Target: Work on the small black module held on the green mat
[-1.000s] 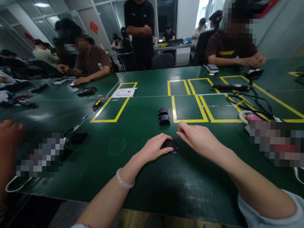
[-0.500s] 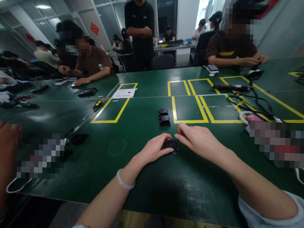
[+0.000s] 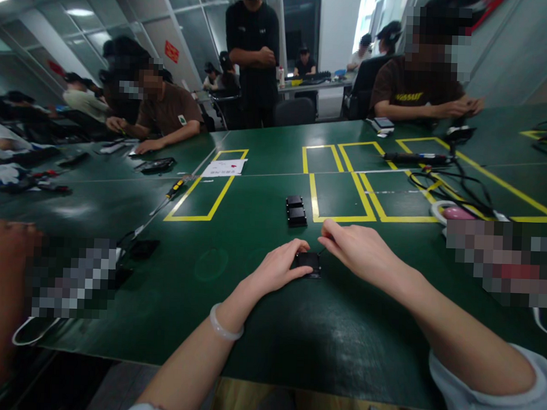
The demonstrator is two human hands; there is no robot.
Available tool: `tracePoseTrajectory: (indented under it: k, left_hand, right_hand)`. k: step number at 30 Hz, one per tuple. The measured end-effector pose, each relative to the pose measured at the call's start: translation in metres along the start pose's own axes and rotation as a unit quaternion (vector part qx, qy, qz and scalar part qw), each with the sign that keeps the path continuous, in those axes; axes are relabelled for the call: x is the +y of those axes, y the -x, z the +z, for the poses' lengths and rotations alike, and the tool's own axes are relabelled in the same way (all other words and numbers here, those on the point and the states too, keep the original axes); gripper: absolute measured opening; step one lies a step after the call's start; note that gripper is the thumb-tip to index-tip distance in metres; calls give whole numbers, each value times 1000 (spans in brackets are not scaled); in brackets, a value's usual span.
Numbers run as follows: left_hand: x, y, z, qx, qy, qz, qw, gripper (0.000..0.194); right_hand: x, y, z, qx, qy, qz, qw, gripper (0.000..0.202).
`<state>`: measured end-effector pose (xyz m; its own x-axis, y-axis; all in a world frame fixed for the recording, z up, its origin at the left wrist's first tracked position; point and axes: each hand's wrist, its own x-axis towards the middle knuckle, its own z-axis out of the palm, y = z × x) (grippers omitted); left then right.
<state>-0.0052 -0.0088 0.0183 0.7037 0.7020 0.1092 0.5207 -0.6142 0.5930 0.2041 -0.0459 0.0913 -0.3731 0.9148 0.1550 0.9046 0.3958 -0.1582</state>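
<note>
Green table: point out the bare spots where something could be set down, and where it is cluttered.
Bare: the green table in front of the left hand and right hand; the yellow-taped box right of the two black modules. Crowded: the black cables far right, and the screwdriver with black parts at left.

— Can you read any writing here?
— Nothing legible. Yellow lettering runs across the chest of a brown T-shirt [image 3: 409, 97], too blurred to make out.
— And the red sign [image 3: 172, 51] on the glass wall?
— It carries characters, too small to read; the white paper [image 3: 223, 167] on the desk [image 3: 251, 324] likewise.
</note>
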Motion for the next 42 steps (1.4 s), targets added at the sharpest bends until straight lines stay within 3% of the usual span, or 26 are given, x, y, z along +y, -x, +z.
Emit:
tracePoseTrajectory:
  k: [14,19,27,32,42]
  left_hand:
    - [-2,0,1,0,-15,0,1000,40]
    - [-1,0,-1,-11,-38,6,999,32]
    - [-1,0,-1,-9,-35,7,999,33]
    - [0,0,-2,-11,-30,13,999,32]
    - [-4,0,1,-14,-36,12,999,34]
  right_hand:
    - [1,1,-2,-10,-41,-18,999,14]
    - [3,1,-5,-7,-53,-16,998,10]
    - [-1,-2,1,-1,11,12,1000,25]
    - [1,1,-1,15,-40,-18,999,10]
    - [-1,-2,0,-5,45,14,999,21]
